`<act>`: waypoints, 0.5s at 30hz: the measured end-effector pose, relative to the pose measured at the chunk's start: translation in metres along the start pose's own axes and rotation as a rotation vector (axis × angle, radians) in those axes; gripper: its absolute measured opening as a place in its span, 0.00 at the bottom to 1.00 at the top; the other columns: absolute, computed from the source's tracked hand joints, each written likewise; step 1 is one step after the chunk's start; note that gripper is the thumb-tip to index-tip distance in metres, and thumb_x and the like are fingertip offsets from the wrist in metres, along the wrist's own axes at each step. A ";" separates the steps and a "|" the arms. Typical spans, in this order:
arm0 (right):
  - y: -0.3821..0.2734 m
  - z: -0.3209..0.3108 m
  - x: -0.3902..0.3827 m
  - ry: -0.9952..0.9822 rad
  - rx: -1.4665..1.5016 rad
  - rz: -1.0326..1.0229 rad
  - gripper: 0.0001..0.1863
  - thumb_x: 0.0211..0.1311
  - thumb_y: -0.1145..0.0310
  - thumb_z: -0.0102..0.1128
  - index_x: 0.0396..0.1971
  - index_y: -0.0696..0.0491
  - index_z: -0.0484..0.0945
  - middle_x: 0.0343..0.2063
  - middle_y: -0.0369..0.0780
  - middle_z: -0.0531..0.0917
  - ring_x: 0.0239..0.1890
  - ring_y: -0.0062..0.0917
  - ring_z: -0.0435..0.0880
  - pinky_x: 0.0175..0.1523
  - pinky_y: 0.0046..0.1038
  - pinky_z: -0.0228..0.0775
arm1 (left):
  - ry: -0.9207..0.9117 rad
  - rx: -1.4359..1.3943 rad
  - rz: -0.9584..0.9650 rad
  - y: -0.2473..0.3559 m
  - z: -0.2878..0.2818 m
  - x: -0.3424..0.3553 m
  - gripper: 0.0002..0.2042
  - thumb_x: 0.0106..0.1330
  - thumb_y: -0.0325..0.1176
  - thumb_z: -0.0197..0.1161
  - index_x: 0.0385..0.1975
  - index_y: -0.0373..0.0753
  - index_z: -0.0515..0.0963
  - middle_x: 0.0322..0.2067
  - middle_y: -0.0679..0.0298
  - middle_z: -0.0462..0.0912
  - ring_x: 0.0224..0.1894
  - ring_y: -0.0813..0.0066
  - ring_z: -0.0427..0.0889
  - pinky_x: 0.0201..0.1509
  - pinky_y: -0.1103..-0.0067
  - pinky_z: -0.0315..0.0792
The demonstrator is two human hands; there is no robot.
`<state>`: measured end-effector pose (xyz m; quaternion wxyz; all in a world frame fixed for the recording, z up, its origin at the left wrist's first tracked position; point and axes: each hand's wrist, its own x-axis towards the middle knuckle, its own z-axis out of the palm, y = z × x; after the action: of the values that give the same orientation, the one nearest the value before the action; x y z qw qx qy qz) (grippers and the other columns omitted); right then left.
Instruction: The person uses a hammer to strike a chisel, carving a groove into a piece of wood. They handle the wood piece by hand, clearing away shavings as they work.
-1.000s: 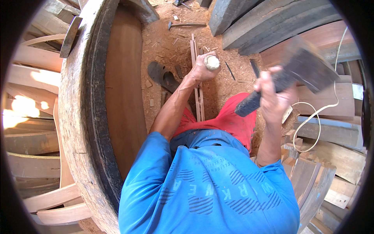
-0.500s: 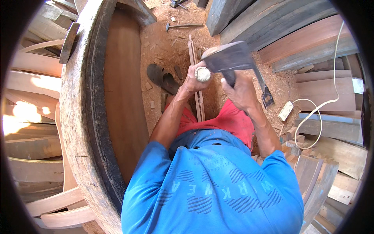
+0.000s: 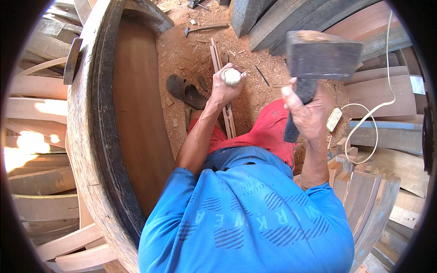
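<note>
My left hand [image 3: 223, 92] is closed around an upright chisel, seen almost end-on. Its pale round butt [image 3: 231, 77] tops my fist, and the blade is hidden below. Under that fist runs a narrow grooved strip of wood [image 3: 229, 120], lying between my legs. My right hand [image 3: 311, 111] grips the dark handle of a mallet [image 3: 321, 57], fingers wrapped round it. The blocky dark head is raised to the right of the chisel, apart from it and slightly blurred.
A long curved timber [image 3: 86, 136] stands along the left. Thick beams [image 3: 296, 25] lie at the far right. A hammer [image 3: 207, 28], a thin dark rod [image 3: 262, 76] and a dark clog [image 3: 185, 91] rest among shavings. A white socket block [image 3: 333, 119] with its cord lies right.
The mallet has swung up and right from close beside the chisel butt, with my right hand. My left hand keeps its hold on the chisel. The whole view has shifted slightly.
</note>
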<state>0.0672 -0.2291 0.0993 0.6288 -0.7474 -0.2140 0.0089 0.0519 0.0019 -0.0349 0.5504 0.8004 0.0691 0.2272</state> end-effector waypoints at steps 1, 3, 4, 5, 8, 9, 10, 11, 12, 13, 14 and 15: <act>-0.005 -0.004 0.000 0.029 0.075 0.010 0.11 0.61 0.72 0.71 0.40 0.56 0.78 0.26 0.33 0.80 0.26 0.15 0.77 0.33 0.23 0.72 | -0.020 0.015 -0.005 -0.005 0.002 0.003 0.06 0.64 0.30 0.70 0.33 0.37 0.80 0.27 0.67 0.83 0.32 0.82 0.80 0.39 0.80 0.76; -0.013 -0.011 -0.001 0.096 0.230 0.031 0.10 0.61 0.75 0.70 0.40 0.55 0.78 0.27 0.32 0.81 0.25 0.13 0.77 0.31 0.21 0.72 | -0.052 0.046 -0.022 -0.012 0.004 0.007 0.06 0.64 0.31 0.70 0.33 0.37 0.80 0.27 0.67 0.83 0.32 0.82 0.80 0.39 0.80 0.76; -0.017 -0.014 0.000 0.115 0.254 0.007 0.10 0.62 0.76 0.69 0.40 0.55 0.78 0.27 0.33 0.81 0.24 0.13 0.78 0.31 0.20 0.72 | -0.055 0.073 -0.016 -0.016 0.004 0.008 0.06 0.64 0.31 0.70 0.33 0.37 0.80 0.27 0.67 0.83 0.32 0.82 0.80 0.39 0.80 0.76; -0.019 -0.018 0.000 0.137 0.278 -0.017 0.10 0.62 0.77 0.69 0.41 0.56 0.78 0.27 0.33 0.81 0.24 0.13 0.78 0.30 0.19 0.72 | -0.061 0.099 -0.011 -0.018 0.005 0.009 0.06 0.64 0.31 0.70 0.33 0.37 0.81 0.27 0.67 0.83 0.32 0.82 0.80 0.39 0.80 0.76; -0.021 -0.029 0.003 0.201 0.330 -0.081 0.10 0.62 0.79 0.68 0.42 0.57 0.78 0.26 0.35 0.82 0.23 0.14 0.79 0.30 0.20 0.73 | -0.067 0.110 -0.011 -0.022 0.007 0.011 0.07 0.64 0.31 0.71 0.33 0.37 0.80 0.27 0.66 0.83 0.31 0.81 0.80 0.39 0.79 0.77; -0.023 -0.031 0.004 0.220 0.351 -0.102 0.10 0.62 0.79 0.67 0.42 0.58 0.78 0.26 0.35 0.82 0.23 0.15 0.79 0.30 0.20 0.73 | -0.066 0.102 -0.015 -0.023 0.008 0.011 0.07 0.63 0.31 0.71 0.33 0.36 0.80 0.27 0.66 0.83 0.31 0.81 0.80 0.39 0.79 0.77; -0.025 -0.034 0.005 0.237 0.373 -0.124 0.10 0.62 0.80 0.67 0.42 0.58 0.78 0.26 0.36 0.82 0.23 0.15 0.79 0.29 0.20 0.74 | -0.065 0.097 -0.025 -0.024 0.008 0.011 0.07 0.63 0.30 0.71 0.32 0.36 0.80 0.27 0.66 0.83 0.31 0.81 0.80 0.39 0.79 0.77; -0.027 -0.036 0.008 0.233 0.374 -0.154 0.10 0.63 0.81 0.66 0.42 0.58 0.78 0.25 0.37 0.82 0.23 0.15 0.80 0.28 0.21 0.73 | -0.062 0.089 -0.035 -0.023 0.008 0.011 0.06 0.63 0.30 0.71 0.32 0.36 0.80 0.26 0.65 0.83 0.31 0.81 0.80 0.39 0.79 0.77; -0.024 -0.035 0.010 0.248 0.390 -0.167 0.09 0.63 0.81 0.66 0.42 0.57 0.78 0.25 0.36 0.82 0.22 0.15 0.80 0.28 0.20 0.73 | -0.059 0.082 -0.045 -0.023 0.008 0.010 0.06 0.63 0.30 0.70 0.32 0.36 0.80 0.26 0.65 0.83 0.31 0.81 0.80 0.39 0.79 0.77; -0.019 -0.031 0.014 0.262 0.405 -0.179 0.09 0.64 0.80 0.66 0.42 0.57 0.78 0.25 0.36 0.82 0.22 0.15 0.80 0.27 0.20 0.73 | -0.059 0.086 -0.024 -0.024 0.009 0.010 0.06 0.63 0.29 0.70 0.32 0.36 0.80 0.26 0.65 0.83 0.31 0.81 0.80 0.39 0.80 0.77; -0.012 -0.026 0.018 0.274 0.421 -0.192 0.09 0.64 0.80 0.66 0.41 0.57 0.78 0.24 0.36 0.82 0.22 0.15 0.80 0.27 0.20 0.73 | -0.058 0.091 -0.004 -0.027 0.009 0.009 0.06 0.62 0.29 0.70 0.32 0.36 0.80 0.26 0.65 0.83 0.30 0.81 0.80 0.39 0.80 0.77; -0.006 -0.016 0.020 0.295 0.379 -0.143 0.06 0.66 0.80 0.65 0.39 0.55 0.79 0.24 0.33 0.82 0.21 0.13 0.78 0.26 0.19 0.70 | -0.065 0.090 0.021 -0.027 0.012 0.009 0.06 0.62 0.29 0.70 0.32 0.36 0.80 0.26 0.65 0.83 0.30 0.81 0.79 0.39 0.80 0.76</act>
<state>0.0884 -0.2367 0.1139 0.7811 -0.5925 -0.1668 -0.1048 0.0692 0.0057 -0.0606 0.5136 0.8319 0.0530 0.2033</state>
